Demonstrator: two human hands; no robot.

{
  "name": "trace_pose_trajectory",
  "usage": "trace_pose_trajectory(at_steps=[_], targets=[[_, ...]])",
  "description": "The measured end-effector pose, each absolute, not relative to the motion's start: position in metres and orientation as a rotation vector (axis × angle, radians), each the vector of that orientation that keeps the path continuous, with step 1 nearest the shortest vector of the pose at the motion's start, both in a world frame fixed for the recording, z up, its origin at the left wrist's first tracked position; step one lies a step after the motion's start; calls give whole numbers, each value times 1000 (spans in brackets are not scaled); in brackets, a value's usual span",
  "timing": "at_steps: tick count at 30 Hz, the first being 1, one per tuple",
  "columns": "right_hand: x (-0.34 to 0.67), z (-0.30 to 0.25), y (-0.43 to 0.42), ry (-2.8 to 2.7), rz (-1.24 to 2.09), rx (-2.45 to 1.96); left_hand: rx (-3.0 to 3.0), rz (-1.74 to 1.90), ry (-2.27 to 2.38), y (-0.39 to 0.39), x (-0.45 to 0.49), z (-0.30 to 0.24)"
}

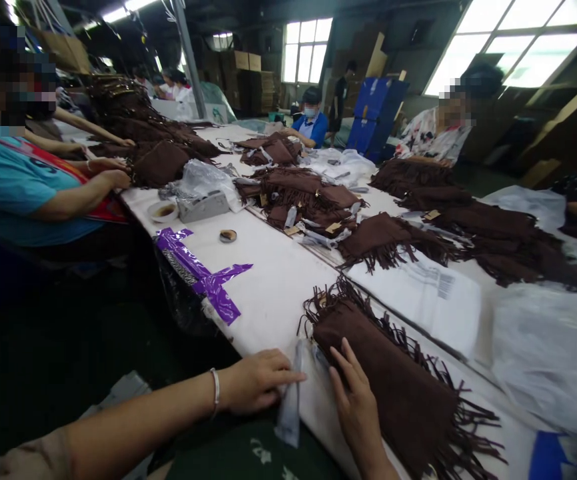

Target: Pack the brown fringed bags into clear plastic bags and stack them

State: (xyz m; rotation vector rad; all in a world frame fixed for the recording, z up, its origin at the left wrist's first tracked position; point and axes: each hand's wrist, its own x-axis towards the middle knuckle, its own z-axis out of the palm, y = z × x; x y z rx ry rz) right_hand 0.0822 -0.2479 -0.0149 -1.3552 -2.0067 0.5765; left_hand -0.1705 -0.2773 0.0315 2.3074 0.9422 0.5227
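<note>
A brown suede fringed bag lies on the white table in front of me. My right hand rests flat on its near edge, fingers stretched out and apart. My left hand, with a bracelet at the wrist, lies at the table's near edge with its fingers extended onto a small clear plastic packet that hangs over the edge. The packet sits between my two hands.
Purple tape strips hang off the table edge to the left, with a tape dispenser and small rolls beyond. Heaps of brown fringed bags and clear plastic bags cover the table. Several other people sit along both sides.
</note>
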Motion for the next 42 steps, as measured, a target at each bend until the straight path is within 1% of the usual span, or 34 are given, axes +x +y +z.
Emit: trace_pose_trajectory(at_steps=[2, 4, 8, 10, 13, 15, 18, 22, 24, 28, 33, 37, 42], targets=[[76, -8, -245, -1941, 670, -1343, 2369, 438, 867, -278, -151, 25], [72, -6, -243, -1996, 702, -1317, 2387, 454, 816, -273, -134, 20], [72, -16, -245, -2223, 600, -1329, 2294, 561, 777, -270, -123, 10], [72, -22, -250, -2300, 495, -1368, 2088, 622, 893, -272, -131, 4], [66, -27, -259, -2374, 307, -1437, 1568, 659, 1287, -268, -148, 2], [57, -27, -263, -2357, 192, -1498, 1346, 694, 1471, -257, -155, 5], [43, -25, -263, -2320, 95, -1541, 1404, 761, 1514, -237, -150, 9], [39, -25, -262, -2406, 48, -1483, 1270, 643, 1413, -221, -130, 2], [42, -24, -262, -2408, 17, -1529, 1219, 616, 1389, -218, -128, -3], [45, -21, -260, -2399, -57, -1614, 1347, 655, 1527, -209, -142, -4], [52, -11, -244, -2391, 25, -1671, 1545, 680, 1707, -187, -145, -3], [65, -9, -237, -2390, 122, -1575, 1559, 754, 1627, -156, -143, 3], [74, -18, -239, -2323, 196, -1531, 1496, 904, 1525, -105, -152, 31]])
